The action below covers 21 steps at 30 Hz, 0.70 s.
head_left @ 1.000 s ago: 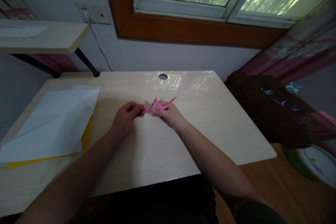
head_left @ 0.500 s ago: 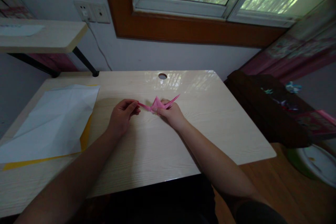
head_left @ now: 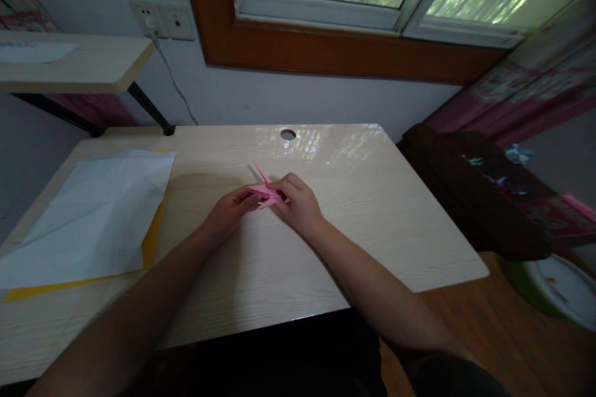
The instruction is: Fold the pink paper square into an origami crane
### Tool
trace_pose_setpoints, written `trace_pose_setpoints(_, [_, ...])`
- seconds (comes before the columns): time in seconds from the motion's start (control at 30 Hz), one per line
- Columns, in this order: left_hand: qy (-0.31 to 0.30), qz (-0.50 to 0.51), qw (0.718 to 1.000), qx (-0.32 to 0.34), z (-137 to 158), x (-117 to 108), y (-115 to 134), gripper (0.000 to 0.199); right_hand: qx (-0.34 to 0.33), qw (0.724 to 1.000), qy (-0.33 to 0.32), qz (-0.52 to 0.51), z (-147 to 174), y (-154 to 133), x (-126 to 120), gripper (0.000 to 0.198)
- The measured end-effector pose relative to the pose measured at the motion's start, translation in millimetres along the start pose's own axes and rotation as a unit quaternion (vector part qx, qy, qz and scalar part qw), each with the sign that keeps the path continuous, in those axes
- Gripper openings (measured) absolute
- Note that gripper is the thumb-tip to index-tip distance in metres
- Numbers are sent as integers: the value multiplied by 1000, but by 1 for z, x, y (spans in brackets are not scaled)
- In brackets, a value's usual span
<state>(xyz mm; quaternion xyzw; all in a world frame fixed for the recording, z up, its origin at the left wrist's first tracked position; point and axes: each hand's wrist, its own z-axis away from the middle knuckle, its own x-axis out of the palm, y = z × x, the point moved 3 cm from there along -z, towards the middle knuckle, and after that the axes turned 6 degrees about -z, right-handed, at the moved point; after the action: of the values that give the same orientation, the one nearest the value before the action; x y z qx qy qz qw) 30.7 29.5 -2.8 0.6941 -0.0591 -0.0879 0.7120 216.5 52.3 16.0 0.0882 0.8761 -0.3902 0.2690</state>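
A pink folded paper crane [head_left: 266,191] is between my hands, over the middle of the desk [head_left: 372,223]. One thin point of it sticks up and away from me. My left hand [head_left: 235,208] pinches the crane's left part, thumb and fingers closed on the paper. From the other side my right hand [head_left: 298,198] grips its right part, the fingertips close to those of the left. Fingers cover much of the crane, so its exact folds are hard to make out.
White creased paper [head_left: 97,211] lies over a yellow sheet [head_left: 151,239] on the desk's left. A raised shelf [head_left: 107,65] stands at the back left. Behind the desk are a cable hole [head_left: 287,134] and a window. Small folded papers [head_left: 505,185] rest on dark furniture at right.
The crane has turned, its long point now facing away from me instead of right. My left hand has moved right, from the thin tip to the body, bringing both hands together.
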Motion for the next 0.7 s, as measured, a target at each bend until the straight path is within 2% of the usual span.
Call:
trace_pose_setpoints(0.07, [10,20,1000,-9,0,-1,0,34,0,1000,-10,-9,1,1,2,22])
trace_pose_setpoints(0.13, [8,88,996,-18,-1,0,-1,37,-1,1000,-18,-24,1,3,4,30])
trace_pose_setpoints(0.27, [25,168,985,-38,-2,-2,-3,52,-33,998,-38,-25,1,4,8,43])
trace_pose_setpoints(0.4, [65,107,991,-46,-4,-10,-8,65,-67,996,-55,-23,0,1,10,43])
trace_pose_setpoints(0.53, [77,72,994,-26,-5,-13,-11,64,-55,994,-66,-61,0,-3,6,39])
trace_pose_setpoints(0.7, [63,0,998,-13,-3,-14,-6,67,-2,994,-4,-107,-1,-4,-7,23])
